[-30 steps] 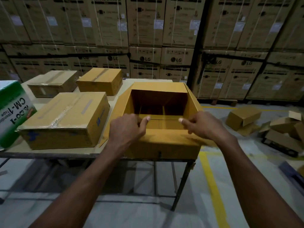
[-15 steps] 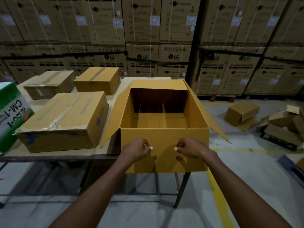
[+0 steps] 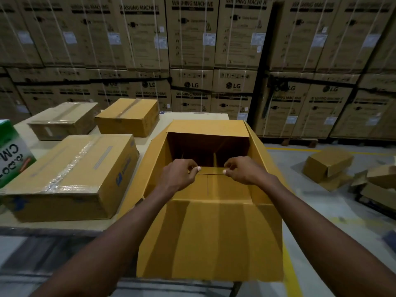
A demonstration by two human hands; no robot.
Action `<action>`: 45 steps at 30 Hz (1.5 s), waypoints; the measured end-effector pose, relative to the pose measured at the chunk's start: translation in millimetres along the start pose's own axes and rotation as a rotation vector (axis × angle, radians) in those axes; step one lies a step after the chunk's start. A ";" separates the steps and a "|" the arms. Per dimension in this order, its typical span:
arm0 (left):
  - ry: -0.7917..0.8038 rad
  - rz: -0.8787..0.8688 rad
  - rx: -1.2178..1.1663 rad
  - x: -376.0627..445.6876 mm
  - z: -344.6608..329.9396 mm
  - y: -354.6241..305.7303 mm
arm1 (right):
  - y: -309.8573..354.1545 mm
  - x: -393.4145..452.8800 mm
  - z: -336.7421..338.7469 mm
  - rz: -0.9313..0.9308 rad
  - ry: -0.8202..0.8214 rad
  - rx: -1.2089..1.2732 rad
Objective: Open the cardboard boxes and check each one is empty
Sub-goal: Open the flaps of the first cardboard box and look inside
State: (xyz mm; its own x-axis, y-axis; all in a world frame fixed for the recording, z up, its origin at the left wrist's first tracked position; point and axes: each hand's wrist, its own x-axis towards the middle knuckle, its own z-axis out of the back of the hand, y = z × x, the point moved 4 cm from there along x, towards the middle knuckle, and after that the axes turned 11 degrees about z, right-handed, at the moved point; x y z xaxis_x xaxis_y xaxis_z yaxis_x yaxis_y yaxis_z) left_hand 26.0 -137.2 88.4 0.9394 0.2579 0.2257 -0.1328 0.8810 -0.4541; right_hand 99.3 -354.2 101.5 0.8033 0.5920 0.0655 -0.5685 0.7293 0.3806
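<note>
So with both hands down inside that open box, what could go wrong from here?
1. The open box juts past the table edge toward the person; pressing down inside might tip it off.
2. The left hand and right hand cover part of its floor, and the far end is dark, so something small could be missed.

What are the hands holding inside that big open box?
Both the left hand and right hand pinch the edge of a cardboard flap inside the open box.

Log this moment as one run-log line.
open box: flaps out, no contents visible | left hand, right hand: inside, fingers curled at bottom flaps | taped boxes: three unopened
</note>
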 end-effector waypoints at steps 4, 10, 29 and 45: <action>0.076 0.022 0.037 58.5 -23.6 7.0 | -29.6 59.1 -10.8 -0.046 0.082 -0.018; 0.208 0.160 0.010 143.8 -66.4 34.4 | -75.4 136.1 -35.5 -0.202 0.132 0.132; -0.149 -0.005 0.047 324.2 -44.9 38.3 | -96.0 291.5 26.9 -0.073 -0.301 -0.042; 0.187 0.101 0.243 434.5 -126.9 108.0 | -181.1 402.8 -6.0 -0.195 -0.025 -0.145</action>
State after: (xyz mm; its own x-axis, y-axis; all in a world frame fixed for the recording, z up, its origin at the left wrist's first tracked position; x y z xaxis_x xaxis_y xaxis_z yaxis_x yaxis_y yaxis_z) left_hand 460.0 19.7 28.0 0.9564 0.2916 0.0172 -0.2790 0.9292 -0.2424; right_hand 524.7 -245.8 53.5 0.9034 0.4280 0.0275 -0.4206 0.8716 0.2519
